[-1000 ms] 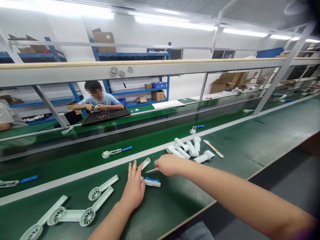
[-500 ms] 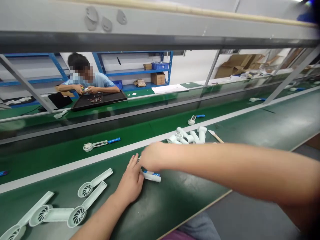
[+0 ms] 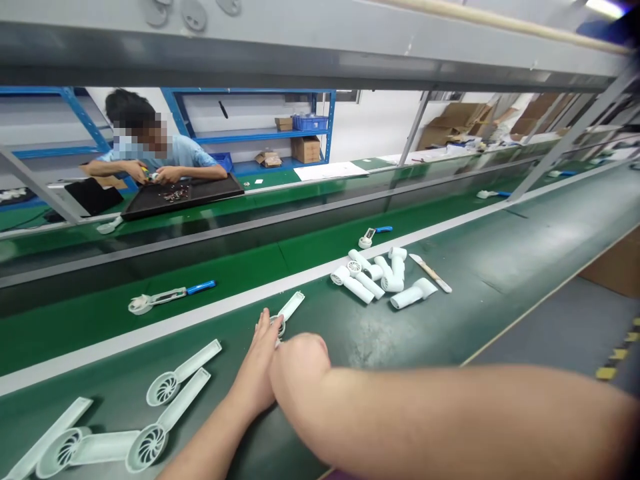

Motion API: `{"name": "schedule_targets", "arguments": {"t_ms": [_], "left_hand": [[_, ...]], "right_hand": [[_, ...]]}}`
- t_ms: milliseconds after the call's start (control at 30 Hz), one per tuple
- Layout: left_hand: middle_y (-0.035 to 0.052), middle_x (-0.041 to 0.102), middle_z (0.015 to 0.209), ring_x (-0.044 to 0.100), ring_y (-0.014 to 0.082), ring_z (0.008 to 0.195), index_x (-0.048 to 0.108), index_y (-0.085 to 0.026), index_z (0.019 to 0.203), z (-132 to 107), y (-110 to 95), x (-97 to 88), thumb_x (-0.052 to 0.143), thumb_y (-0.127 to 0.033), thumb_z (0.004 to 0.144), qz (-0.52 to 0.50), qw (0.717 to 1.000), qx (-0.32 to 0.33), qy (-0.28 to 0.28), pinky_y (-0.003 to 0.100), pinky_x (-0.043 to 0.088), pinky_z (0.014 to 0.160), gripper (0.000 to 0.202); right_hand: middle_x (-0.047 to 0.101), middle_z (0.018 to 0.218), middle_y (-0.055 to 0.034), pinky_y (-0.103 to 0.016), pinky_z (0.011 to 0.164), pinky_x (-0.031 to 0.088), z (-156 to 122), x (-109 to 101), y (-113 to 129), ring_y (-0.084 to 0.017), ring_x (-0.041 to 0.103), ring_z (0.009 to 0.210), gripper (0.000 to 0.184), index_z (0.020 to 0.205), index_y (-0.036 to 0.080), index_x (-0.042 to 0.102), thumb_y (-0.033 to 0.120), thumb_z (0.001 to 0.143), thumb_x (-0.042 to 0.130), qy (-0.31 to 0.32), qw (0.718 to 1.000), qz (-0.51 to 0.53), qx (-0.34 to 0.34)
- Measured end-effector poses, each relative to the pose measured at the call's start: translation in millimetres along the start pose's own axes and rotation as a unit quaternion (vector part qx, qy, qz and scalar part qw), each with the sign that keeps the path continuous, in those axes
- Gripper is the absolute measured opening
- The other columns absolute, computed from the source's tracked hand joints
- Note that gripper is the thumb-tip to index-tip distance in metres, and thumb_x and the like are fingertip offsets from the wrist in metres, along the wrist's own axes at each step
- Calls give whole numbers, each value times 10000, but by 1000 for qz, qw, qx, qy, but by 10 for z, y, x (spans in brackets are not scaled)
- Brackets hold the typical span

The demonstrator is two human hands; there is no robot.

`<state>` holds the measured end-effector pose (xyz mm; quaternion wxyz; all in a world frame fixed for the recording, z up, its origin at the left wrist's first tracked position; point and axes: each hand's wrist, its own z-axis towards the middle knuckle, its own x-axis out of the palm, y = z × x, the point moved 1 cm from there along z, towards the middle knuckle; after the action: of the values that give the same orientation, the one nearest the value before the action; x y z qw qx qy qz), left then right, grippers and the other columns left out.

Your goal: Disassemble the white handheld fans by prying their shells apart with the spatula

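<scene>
My left hand [image 3: 257, 363] lies flat on the green bench [image 3: 475, 267], its fingers stretched out onto the round end of a white fan half-shell [image 3: 289, 309]. My right hand [image 3: 299, 363] sits close against the left hand, just to its right, seen from behind as a rounded shape. Its fingers are hidden, and so is anything under it. My right forearm crosses the lower right of the view.
A pile of white tube handles [image 3: 375, 275] and a flat scraper [image 3: 431, 273] lie to the right. More white fan shells [image 3: 165, 388] lie at the lower left. Blue-handled assemblies [image 3: 170, 295] ride the conveyor belt. Across it, a co-worker [image 3: 150, 157] works over a black tray [image 3: 185, 195].
My right hand has drawn back toward me from above the shell to beside my left hand, and now covers the white-and-blue part. The view has dropped and shifted.
</scene>
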<state>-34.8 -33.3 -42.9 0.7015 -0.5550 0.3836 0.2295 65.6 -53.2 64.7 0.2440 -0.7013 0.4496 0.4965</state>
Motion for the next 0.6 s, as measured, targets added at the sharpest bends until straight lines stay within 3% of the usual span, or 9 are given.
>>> {"name": "schedule_targets", "arguments": {"t_ms": [133, 200, 333, 433, 533, 600], "left_hand": [[131, 93, 1577, 153, 340, 1416, 317, -251, 1452, -33, -45, 39, 356, -297, 971, -9, 1000, -14, -15, 578, 332, 1078, 485], [129, 116, 1578, 186, 306, 1421, 320, -231, 1446, -48, -65, 31, 337, -272, 971, -3, 1000, 1, -17, 535, 319, 1105, 477], [158, 155, 1570, 229, 289, 1420, 262, -190, 1461, -76, -92, -6, 347, -267, 964, 34, 999, 19, -15, 511, 325, 1114, 510], [166, 205, 1550, 221, 303, 1426, 244, -189, 1447, -151, -123, -30, 367, -246, 949, 78, 995, 56, -38, 540, 325, 1107, 516], [168, 449, 1341, 409, 316, 1295, 404, -176, 1283, -256, -172, -73, 434, -251, 915, 116, 986, 99, -64, 566, 377, 1045, 377], [137, 526, 1162, 513, 296, 1122, 467, -182, 1128, -293, -222, -115, 453, -240, 903, 130, 984, 110, -57, 553, 432, 960, 233]], "right_hand": [[640, 982, -290, -348, 524, 522, -194, 265, -12, -323, 665, 843, 450, 1257, -6, 549, -5, 834, 392, -46, 993, -50, 92], [646, 980, -243, -328, 572, 523, -281, 352, -179, -279, 666, 826, 428, 1200, 35, 591, -9, 827, 386, -76, 990, -44, 107], [670, 856, -126, -297, 597, 492, -505, 321, -728, -231, 670, 744, 341, 986, 132, 669, -7, 791, 426, -63, 989, -16, 136], [674, 811, -58, -284, 560, 446, -636, 167, -1008, -226, 666, 712, 364, 1056, 228, 646, 46, 800, 464, -74, 993, -21, 92], [667, 759, -40, -278, 524, 396, -659, -10, -1054, -223, 652, 665, 244, 975, 244, 646, 116, 815, 514, -66, 996, -59, 20], [669, 765, -58, -288, 517, 390, -623, -113, -991, -230, 646, 670, 154, 870, 207, 648, 114, 793, 552, -23, 994, -99, -27]]}}
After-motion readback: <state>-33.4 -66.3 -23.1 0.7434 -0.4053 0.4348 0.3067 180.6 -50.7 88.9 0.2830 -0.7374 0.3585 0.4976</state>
